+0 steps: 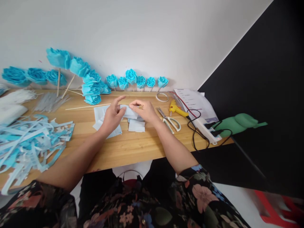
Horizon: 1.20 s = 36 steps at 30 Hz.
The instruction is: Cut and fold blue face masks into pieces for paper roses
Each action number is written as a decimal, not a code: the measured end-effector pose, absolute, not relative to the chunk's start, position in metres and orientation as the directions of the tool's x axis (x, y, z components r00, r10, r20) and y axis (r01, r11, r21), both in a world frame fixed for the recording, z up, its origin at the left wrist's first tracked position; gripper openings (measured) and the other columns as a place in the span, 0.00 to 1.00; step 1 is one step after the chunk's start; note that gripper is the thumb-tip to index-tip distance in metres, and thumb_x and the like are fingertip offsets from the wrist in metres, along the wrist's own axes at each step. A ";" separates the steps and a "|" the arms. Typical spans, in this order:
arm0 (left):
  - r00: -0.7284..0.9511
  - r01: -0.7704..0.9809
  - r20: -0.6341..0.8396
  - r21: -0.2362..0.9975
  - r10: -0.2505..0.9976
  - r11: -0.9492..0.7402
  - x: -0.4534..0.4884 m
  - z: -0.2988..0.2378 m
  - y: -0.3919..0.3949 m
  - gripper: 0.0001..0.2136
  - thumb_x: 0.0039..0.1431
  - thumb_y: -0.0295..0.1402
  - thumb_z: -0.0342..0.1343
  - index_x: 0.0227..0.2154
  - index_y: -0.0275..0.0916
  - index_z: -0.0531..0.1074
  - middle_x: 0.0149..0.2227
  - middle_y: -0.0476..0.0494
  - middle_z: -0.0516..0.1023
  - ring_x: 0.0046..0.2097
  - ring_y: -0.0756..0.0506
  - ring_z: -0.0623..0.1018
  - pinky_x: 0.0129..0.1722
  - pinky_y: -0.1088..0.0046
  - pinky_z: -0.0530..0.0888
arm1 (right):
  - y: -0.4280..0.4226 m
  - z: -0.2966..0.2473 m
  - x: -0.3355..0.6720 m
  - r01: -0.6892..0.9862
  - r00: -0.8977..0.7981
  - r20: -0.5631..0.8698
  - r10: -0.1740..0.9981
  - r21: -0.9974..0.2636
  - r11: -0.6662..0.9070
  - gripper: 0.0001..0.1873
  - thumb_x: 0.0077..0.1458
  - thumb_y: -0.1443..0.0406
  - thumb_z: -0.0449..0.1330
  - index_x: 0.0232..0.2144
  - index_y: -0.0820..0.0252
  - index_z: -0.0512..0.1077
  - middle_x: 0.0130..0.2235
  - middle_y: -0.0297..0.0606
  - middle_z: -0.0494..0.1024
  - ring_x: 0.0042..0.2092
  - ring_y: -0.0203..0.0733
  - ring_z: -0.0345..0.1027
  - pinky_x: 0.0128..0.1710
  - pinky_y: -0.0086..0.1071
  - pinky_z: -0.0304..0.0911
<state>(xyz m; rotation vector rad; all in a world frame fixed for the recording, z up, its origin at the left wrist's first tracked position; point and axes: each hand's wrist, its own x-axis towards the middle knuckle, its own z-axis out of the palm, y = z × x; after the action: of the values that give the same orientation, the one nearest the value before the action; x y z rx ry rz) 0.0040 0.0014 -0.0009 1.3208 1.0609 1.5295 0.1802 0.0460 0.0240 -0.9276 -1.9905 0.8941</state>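
Note:
My left hand and my right hand meet over the middle of the wooden table. Both pinch a small pale blue paper strip between thumb and fingers, one at each end. Under and beside the hands lie more pale paper pieces and a larger pale sheet. A thin wooden stick lies just beyond my left hand.
Blue paper roses line the wall, with bigger ones on sticks at left. A heap of blue and white paper trimmings fills the left. Scissors, a yellow glue gun, a power strip and papers sit at right.

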 end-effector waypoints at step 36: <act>-0.049 0.089 0.151 0.985 0.987 -0.146 0.005 0.007 0.001 0.15 0.47 0.44 0.65 0.18 0.38 0.72 0.20 0.48 0.73 0.24 0.51 0.69 0.28 0.73 0.64 | 0.056 0.015 0.186 0.232 -0.272 0.498 0.823 -0.796 0.559 0.15 0.59 0.55 0.59 0.33 0.61 0.78 0.33 0.35 0.80 0.36 0.38 0.72 0.40 0.31 0.65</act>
<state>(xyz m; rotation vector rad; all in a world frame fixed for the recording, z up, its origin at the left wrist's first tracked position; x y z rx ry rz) 0.0046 0.0010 0.0072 1.3565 1.2395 1.3199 0.1856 0.0559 0.0150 -0.8710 -1.7944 0.7405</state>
